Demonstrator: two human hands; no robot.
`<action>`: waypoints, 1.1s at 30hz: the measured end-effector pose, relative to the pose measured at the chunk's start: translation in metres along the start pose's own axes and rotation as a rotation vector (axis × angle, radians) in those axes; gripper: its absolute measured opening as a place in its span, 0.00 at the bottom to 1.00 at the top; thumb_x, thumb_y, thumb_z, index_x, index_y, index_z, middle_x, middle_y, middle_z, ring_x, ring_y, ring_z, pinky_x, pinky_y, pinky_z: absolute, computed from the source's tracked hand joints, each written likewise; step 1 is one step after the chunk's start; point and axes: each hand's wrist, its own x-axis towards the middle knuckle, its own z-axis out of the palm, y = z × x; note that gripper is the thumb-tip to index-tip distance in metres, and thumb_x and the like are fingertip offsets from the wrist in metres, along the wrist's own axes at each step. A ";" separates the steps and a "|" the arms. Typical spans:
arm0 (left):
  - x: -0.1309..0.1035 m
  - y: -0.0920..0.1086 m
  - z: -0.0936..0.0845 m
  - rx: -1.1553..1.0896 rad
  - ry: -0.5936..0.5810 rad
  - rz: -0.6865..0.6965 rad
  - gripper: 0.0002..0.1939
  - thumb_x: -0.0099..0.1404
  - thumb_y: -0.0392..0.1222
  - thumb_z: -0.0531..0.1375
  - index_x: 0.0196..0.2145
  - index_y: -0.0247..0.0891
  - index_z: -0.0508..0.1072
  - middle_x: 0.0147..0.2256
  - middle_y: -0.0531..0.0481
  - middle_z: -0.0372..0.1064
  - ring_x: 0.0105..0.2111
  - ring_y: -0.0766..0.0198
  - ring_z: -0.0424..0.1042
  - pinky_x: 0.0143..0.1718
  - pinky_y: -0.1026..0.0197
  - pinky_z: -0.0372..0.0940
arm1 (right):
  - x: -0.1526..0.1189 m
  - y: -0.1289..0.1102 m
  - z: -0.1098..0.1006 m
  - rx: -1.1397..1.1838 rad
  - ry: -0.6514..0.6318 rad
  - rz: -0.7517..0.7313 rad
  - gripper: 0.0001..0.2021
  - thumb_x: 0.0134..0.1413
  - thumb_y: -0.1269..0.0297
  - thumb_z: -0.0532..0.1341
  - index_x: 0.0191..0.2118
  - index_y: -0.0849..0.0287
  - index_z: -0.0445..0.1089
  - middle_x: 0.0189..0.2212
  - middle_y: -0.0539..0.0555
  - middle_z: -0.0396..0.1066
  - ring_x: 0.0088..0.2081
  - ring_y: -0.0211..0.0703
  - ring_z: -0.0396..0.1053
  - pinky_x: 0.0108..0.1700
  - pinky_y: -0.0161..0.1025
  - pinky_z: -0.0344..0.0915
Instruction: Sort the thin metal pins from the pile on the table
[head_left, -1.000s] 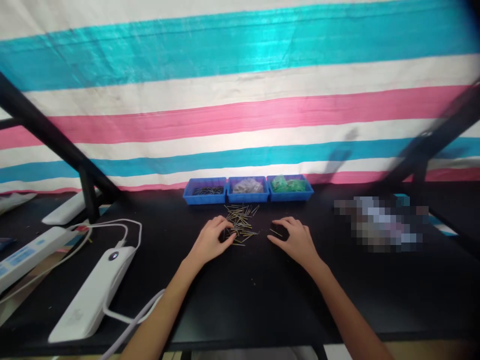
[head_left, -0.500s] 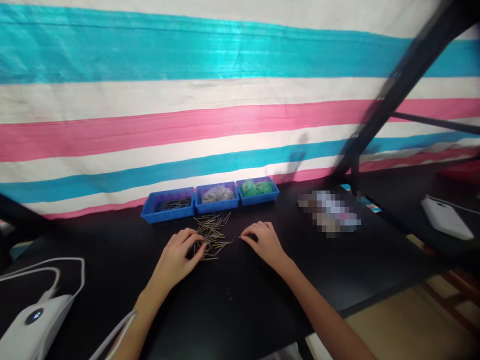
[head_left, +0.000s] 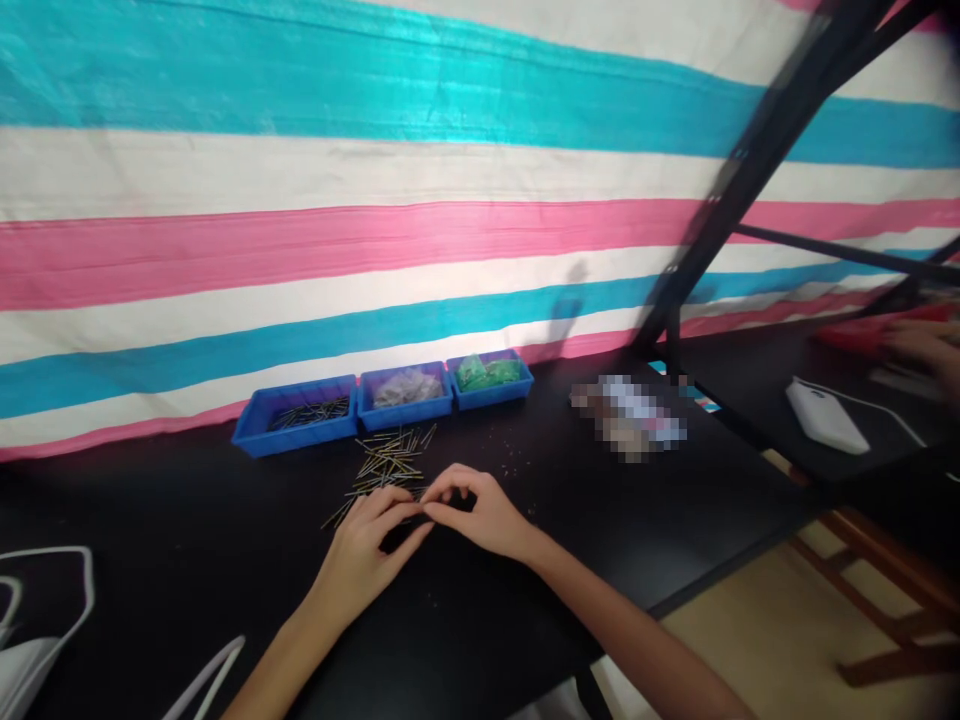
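My left hand [head_left: 369,545] is at the near edge of a loose pile of thin dark and brass-coloured metal rods [head_left: 390,455] on the black table. Its curled fingertips meet those of my right hand [head_left: 480,515], which are pinched together just right of the pile. Anything between the fingertips is too small or hidden to make out. Behind the pile, a blue tray [head_left: 251,432] holds more of the thin rods. Beside it, one blue bin [head_left: 405,414] contains clear plastic bags and another blue bin [head_left: 495,396] contains green bags.
Small specks [head_left: 510,465] lie right of the pile. Farther right is a blurred-out item [head_left: 630,420]. White devices with cables lie at the left edge and on the right-hand table [head_left: 829,415]. Another person's hand [head_left: 930,345] is at the far right. A striped sheet hangs behind.
My right hand, which was pinching a tiny thin piece apart from the left, has moved left to meet it. My left hand has shifted off the pile's middle to its near edge. The view has turned right.
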 end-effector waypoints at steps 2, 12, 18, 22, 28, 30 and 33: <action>-0.001 0.000 0.002 -0.048 0.047 -0.017 0.06 0.59 0.43 0.59 0.34 0.45 0.74 0.35 0.50 0.71 0.35 0.62 0.70 0.37 0.59 0.66 | -0.001 0.000 0.001 0.015 -0.024 0.019 0.07 0.50 0.62 0.62 0.35 0.57 0.74 0.31 0.49 0.72 0.30 0.34 0.65 0.31 0.33 0.57; 0.001 0.016 0.005 -0.274 0.146 -0.164 0.04 0.58 0.41 0.59 0.31 0.42 0.74 0.32 0.50 0.67 0.29 0.67 0.69 0.30 0.63 0.66 | 0.000 0.008 0.006 0.087 0.057 0.052 0.05 0.47 0.63 0.63 0.30 0.59 0.73 0.25 0.49 0.71 0.28 0.34 0.66 0.31 0.34 0.58; 0.001 0.018 0.007 -0.355 0.234 -0.298 0.05 0.59 0.42 0.58 0.33 0.41 0.73 0.31 0.50 0.66 0.28 0.67 0.66 0.27 0.64 0.63 | -0.001 0.010 0.007 0.085 0.113 0.063 0.07 0.50 0.62 0.61 0.32 0.59 0.72 0.26 0.50 0.72 0.29 0.35 0.66 0.32 0.34 0.61; 0.000 0.017 0.010 -0.402 0.260 -0.344 0.05 0.59 0.42 0.59 0.32 0.41 0.73 0.31 0.51 0.65 0.28 0.67 0.65 0.27 0.64 0.62 | -0.003 0.009 0.010 0.010 0.056 -0.005 0.06 0.50 0.63 0.61 0.30 0.58 0.73 0.27 0.50 0.71 0.30 0.37 0.67 0.34 0.35 0.62; -0.002 0.021 0.016 -0.426 0.182 -0.322 0.04 0.58 0.41 0.60 0.30 0.39 0.70 0.30 0.52 0.64 0.27 0.68 0.64 0.27 0.64 0.60 | -0.007 0.012 0.017 -0.083 -0.074 -0.080 0.04 0.48 0.67 0.61 0.25 0.59 0.70 0.25 0.48 0.69 0.29 0.36 0.66 0.37 0.35 0.62; -0.002 0.023 0.016 -0.429 0.183 -0.331 0.04 0.58 0.41 0.60 0.30 0.39 0.69 0.29 0.52 0.63 0.28 0.68 0.63 0.28 0.64 0.60 | -0.007 0.012 0.016 -0.062 -0.080 -0.073 0.04 0.49 0.67 0.61 0.26 0.59 0.71 0.25 0.48 0.69 0.29 0.36 0.66 0.37 0.34 0.62; -0.002 0.023 0.015 -0.438 0.197 -0.355 0.04 0.60 0.41 0.58 0.30 0.39 0.68 0.29 0.52 0.63 0.28 0.68 0.63 0.29 0.64 0.60 | -0.006 0.009 0.014 0.009 -0.059 -0.041 0.05 0.50 0.65 0.61 0.28 0.60 0.71 0.26 0.49 0.70 0.29 0.36 0.66 0.35 0.34 0.62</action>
